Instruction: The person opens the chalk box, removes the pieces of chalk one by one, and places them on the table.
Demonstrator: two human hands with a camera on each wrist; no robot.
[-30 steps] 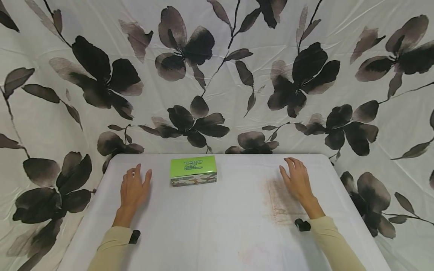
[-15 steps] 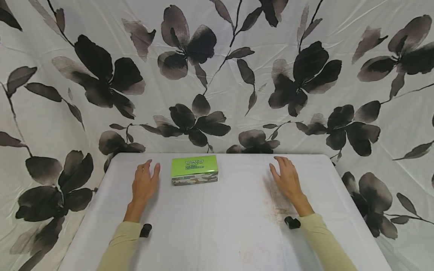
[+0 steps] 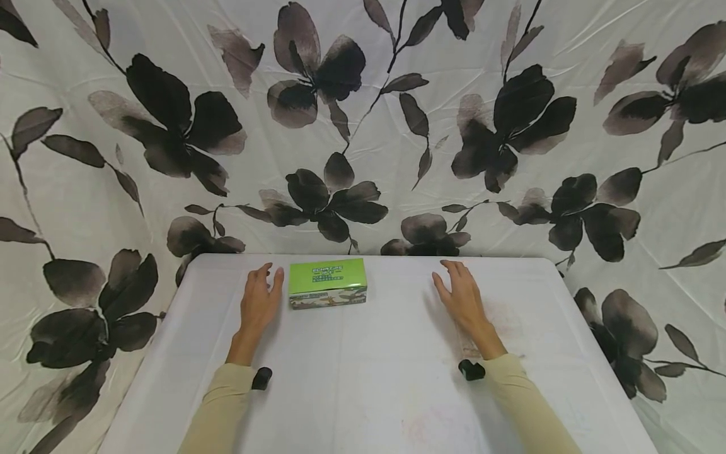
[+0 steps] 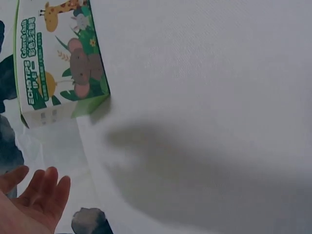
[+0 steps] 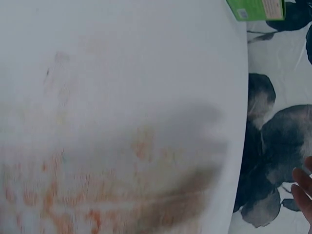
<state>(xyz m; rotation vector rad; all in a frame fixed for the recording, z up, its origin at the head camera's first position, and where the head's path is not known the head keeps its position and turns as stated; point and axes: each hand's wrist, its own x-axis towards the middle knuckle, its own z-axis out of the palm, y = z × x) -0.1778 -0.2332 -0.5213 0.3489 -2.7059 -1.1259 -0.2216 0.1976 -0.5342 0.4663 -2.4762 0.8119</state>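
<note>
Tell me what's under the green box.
Under the green box is the white table, visible in front and to both sides. The patch directly beneath is covered; anything there can't be seen.

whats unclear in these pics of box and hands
Green box: inside hidden because it's closed, head view.
Smallest print: too small, head view.
Right hand: mostly cut off by right edge, right wrist view.
Left hand: partly cut off by lower-left corner, left wrist view.

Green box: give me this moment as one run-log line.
left hand: empty, near green box | right hand: empty, farther from it | green box: on white table, untouched
</note>
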